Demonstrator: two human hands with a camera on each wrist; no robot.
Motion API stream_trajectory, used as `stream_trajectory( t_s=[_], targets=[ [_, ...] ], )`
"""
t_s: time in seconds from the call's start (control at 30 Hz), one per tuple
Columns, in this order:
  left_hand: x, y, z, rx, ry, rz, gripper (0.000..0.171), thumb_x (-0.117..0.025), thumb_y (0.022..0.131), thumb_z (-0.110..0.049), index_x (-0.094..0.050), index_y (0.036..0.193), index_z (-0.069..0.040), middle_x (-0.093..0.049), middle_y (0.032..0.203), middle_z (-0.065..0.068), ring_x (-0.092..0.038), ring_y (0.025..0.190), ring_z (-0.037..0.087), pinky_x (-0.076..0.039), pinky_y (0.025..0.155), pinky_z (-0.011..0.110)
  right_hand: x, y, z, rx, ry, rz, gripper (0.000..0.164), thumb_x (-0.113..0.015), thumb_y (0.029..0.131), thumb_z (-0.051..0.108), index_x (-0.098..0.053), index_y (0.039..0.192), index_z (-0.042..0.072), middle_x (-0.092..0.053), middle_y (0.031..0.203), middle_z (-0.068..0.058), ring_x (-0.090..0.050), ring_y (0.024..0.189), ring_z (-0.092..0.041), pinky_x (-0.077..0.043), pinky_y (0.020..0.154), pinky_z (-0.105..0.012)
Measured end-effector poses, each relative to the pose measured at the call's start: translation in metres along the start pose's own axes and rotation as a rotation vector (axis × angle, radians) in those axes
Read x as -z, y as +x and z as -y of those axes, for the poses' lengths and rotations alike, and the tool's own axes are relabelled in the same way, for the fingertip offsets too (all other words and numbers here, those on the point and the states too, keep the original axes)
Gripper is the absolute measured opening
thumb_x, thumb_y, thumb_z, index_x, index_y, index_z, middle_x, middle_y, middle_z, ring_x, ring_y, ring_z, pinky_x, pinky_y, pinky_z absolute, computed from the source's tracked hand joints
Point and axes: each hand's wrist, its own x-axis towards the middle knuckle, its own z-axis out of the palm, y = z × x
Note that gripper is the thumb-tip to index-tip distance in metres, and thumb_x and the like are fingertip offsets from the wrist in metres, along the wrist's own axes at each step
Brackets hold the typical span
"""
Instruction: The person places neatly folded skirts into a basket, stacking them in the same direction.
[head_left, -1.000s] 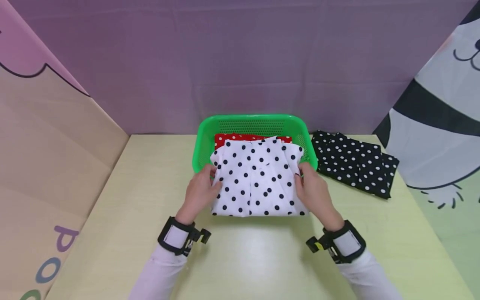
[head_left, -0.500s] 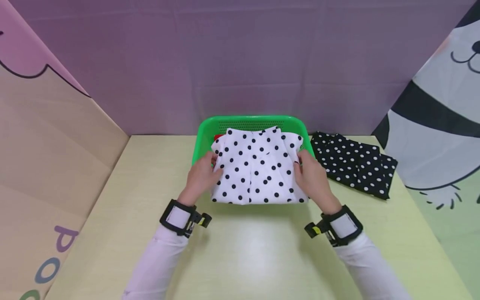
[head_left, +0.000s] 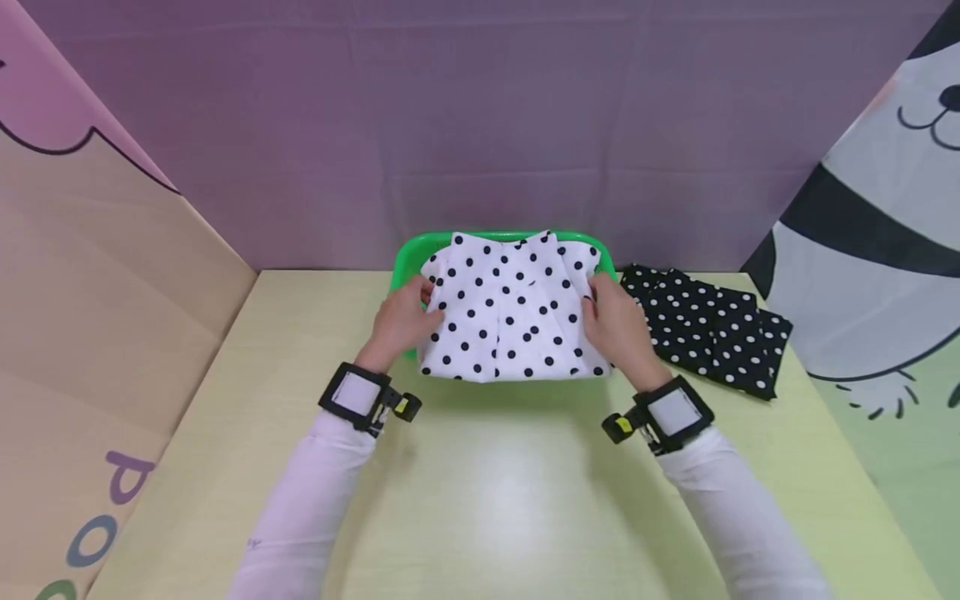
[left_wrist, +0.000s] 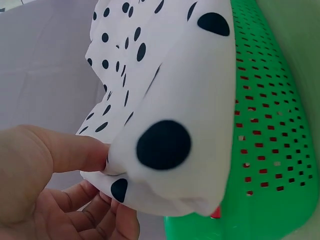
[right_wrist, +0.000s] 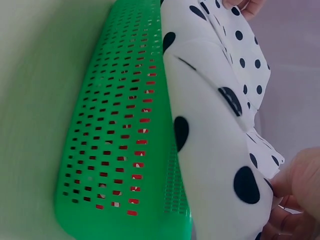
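Note:
A folded white cloth with black dots (head_left: 510, 308) hangs level over the green perforated basket (head_left: 411, 260), hiding most of it. My left hand (head_left: 401, 321) pinches the cloth's left edge, thumb on top and fingers beneath, as the left wrist view shows. At the opposite edge my right hand (head_left: 618, 321) pinches the cloth the same way. Through the holes of the basket (right_wrist: 120, 135) in the right wrist view, bits of red fabric (right_wrist: 137, 177) show. Whether the white cloth touches the rim, I cannot tell.
To the right of the basket, a folded black cloth with white dots (head_left: 708, 329) lies on the pale table (head_left: 495, 500). A purple cloth backdrop (head_left: 495, 117) rises behind the basket. Printed panels stand at the left and right sides.
Both hands have moved forward, away from me, with the white dotted cloth. It now covers more of the basket and hides the red dotted cloth from the head view.

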Motion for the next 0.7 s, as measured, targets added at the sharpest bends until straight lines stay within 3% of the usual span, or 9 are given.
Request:
stream_trajectory(
  t_s=[0.33, 0.7],
  targets=[
    [0.011, 0.017, -0.009, -0.017, 0.003, -0.010, 0.022, -0.056, 0.080, -0.012, -0.047, 0.099, -0.006, -0.049, 0.084, 0.007, -0.047, 0.072, 0.023, -0.037, 0.061, 0.030, -0.002, 0.025, -0.001, -0.010, -0.032, -0.001, 0.017, -0.049, 0.090, 0.006, -0.050, 0.103, -0.005, -0.053, 0.081, -0.018, -0.052, 0.068, -0.031, -0.044, 0.056, -0.040],
    [0.014, 0.040, -0.016, -0.002, 0.036, 0.006, 0.027, -0.055, 0.081, -0.011, -0.046, 0.106, -0.005, -0.044, 0.080, 0.007, -0.044, 0.071, 0.022, -0.032, 0.059, 0.028, -0.008, 0.047, -0.005, -0.051, -0.060, 0.040, 0.017, -0.047, 0.090, 0.006, -0.050, 0.102, -0.006, -0.053, 0.083, -0.018, -0.053, 0.070, -0.032, -0.046, 0.058, -0.041]
  ],
)
